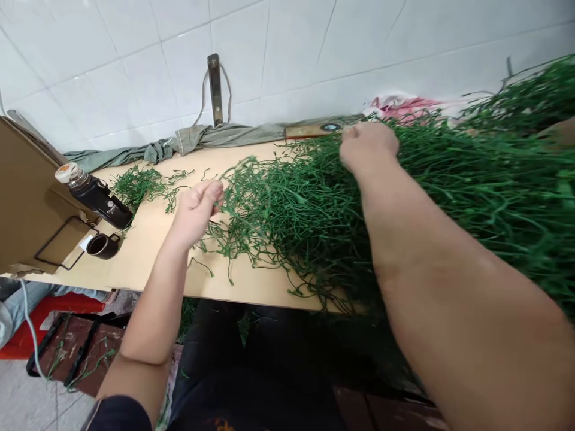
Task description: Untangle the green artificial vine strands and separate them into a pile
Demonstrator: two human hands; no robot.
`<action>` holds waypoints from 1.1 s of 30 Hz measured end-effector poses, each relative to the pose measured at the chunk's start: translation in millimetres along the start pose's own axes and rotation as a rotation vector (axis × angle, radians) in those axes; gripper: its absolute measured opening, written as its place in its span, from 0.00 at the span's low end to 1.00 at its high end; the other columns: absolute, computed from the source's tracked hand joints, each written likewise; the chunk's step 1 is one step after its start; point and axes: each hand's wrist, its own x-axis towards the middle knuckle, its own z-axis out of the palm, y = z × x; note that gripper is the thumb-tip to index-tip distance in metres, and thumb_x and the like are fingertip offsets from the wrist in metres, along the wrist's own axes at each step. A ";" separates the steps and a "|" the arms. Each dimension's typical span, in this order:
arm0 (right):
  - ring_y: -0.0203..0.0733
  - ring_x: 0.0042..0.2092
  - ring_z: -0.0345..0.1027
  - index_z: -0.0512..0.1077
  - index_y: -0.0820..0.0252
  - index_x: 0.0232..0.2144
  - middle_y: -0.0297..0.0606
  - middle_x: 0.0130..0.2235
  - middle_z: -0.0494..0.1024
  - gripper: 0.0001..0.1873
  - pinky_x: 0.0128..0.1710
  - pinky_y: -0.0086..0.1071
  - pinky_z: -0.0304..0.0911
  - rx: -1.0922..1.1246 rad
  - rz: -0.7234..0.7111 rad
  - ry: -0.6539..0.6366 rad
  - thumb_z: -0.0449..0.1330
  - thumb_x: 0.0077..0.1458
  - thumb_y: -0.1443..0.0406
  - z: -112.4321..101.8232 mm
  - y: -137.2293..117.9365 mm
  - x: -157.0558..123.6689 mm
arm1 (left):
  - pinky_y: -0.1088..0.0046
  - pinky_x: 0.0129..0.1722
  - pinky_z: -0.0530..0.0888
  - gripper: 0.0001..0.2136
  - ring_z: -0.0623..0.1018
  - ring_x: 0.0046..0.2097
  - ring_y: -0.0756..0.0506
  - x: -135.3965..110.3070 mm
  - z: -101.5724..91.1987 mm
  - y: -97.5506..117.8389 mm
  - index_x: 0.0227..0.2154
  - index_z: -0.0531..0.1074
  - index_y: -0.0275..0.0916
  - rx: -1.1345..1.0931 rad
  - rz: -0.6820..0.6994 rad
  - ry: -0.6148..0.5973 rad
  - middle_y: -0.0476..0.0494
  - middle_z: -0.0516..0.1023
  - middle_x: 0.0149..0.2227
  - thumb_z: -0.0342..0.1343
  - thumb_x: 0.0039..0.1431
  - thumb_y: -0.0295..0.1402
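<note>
My left hand [200, 205] is closed in a pinch at the left edge of a large pile of thin green stems [309, 203]. A green stem [236, 166] sticks out from between its thumb and fingers. Across the far side of the pile reaches my right hand [371, 143], its fingers curled shut among the stems. What lies inside those fingers is hidden. The stems are long, tangled and knobbed at their tips, and they spread over the tan tabletop [155, 239].
A black flask [105, 200] leans near a dark mug [103, 246] and a cardboard box [36, 197] at the left. Grey cloth [242, 136] runs along the tiled wall. Another hand [559, 134] shows at the far right. Below stands a red crate [27, 341].
</note>
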 end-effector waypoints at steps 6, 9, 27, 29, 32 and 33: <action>0.65 0.57 0.55 0.68 0.76 0.49 0.67 0.55 0.61 0.25 0.49 0.49 0.55 -0.217 0.170 -0.060 0.58 0.50 0.65 -18.0 -17.1 -15.0 | 0.78 0.20 0.54 0.21 0.56 0.20 0.56 10.0 -9.8 -14.4 0.14 0.58 0.37 0.011 -0.056 -0.059 0.54 0.55 0.16 0.54 0.53 0.46; 0.60 0.48 0.65 0.72 0.65 0.27 0.53 0.38 0.73 0.08 0.46 0.54 0.57 -0.113 0.012 -0.049 0.62 0.47 0.63 -28.0 -34.8 -25.1 | 0.78 0.19 0.53 0.23 0.55 0.20 0.56 14.5 -6.4 -22.5 0.15 0.57 0.37 0.009 -0.025 -0.099 0.54 0.54 0.16 0.53 0.51 0.50; 0.29 0.23 0.51 0.67 0.62 0.22 0.30 0.20 0.61 0.17 0.27 0.28 0.49 0.894 -0.359 -0.290 0.55 0.53 0.54 17.1 -62.0 -64.5 | 0.78 0.17 0.48 0.24 0.51 0.17 0.57 6.5 -6.5 -47.0 0.17 0.56 0.38 -0.053 -0.057 -0.106 0.56 0.51 0.15 0.52 0.48 0.56; 0.29 0.23 0.50 0.68 0.62 0.23 0.30 0.20 0.61 0.18 0.26 0.28 0.48 0.903 -0.344 -0.290 0.56 0.51 0.53 17.5 -59.1 -63.8 | 0.78 0.17 0.48 0.23 0.51 0.17 0.57 4.4 -3.5 -45.8 0.19 0.60 0.38 -0.067 -0.085 -0.104 0.57 0.51 0.14 0.53 0.48 0.54; 0.28 0.22 0.47 0.67 0.62 0.22 0.28 0.18 0.57 0.15 0.24 0.27 0.46 0.833 -0.383 -0.350 0.58 0.49 0.56 17.4 -59.9 -66.3 | 0.79 0.17 0.49 0.20 0.51 0.17 0.57 1.8 1.4 -42.2 0.23 0.64 0.37 -0.106 -0.109 -0.099 0.58 0.51 0.15 0.56 0.48 0.52; 0.28 0.22 0.46 0.67 0.62 0.21 0.27 0.18 0.56 0.13 0.24 0.27 0.45 0.801 -0.391 -0.367 0.59 0.49 0.58 17.1 -61.1 -67.5 | 0.79 0.17 0.49 0.19 0.51 0.17 0.57 1.2 2.5 -41.5 0.24 0.65 0.37 -0.112 -0.112 -0.101 0.58 0.51 0.16 0.56 0.48 0.51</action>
